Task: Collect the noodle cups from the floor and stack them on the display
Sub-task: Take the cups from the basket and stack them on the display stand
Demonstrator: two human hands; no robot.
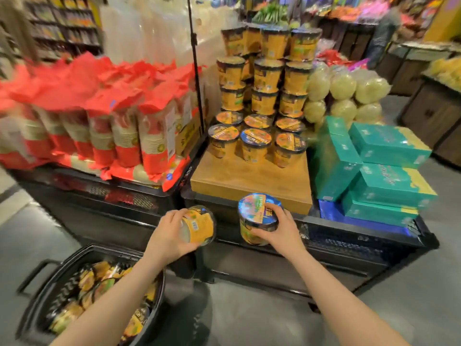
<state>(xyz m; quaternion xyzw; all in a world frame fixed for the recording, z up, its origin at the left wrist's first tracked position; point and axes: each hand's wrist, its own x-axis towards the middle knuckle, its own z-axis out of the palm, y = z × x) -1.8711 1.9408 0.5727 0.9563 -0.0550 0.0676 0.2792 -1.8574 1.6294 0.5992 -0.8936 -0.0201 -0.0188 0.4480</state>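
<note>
My left hand grips a yellow noodle cup tipped on its side, bottom towards me. My right hand grips a second yellow noodle cup, upright, with fingers over its dark printed lid. Both cups are in the air just in front of the wooden display board. On that board stands a stepped stack of the same noodle cups, several tiers high, with a front row of three. A black basket on the floor at the lower left holds several more cups.
Red-wrapped cup packs fill the black stand on the left. Teal boxes are piled right of the board, with pale round bagged items behind them. A black pole rises between the stands. Grey floor lies below.
</note>
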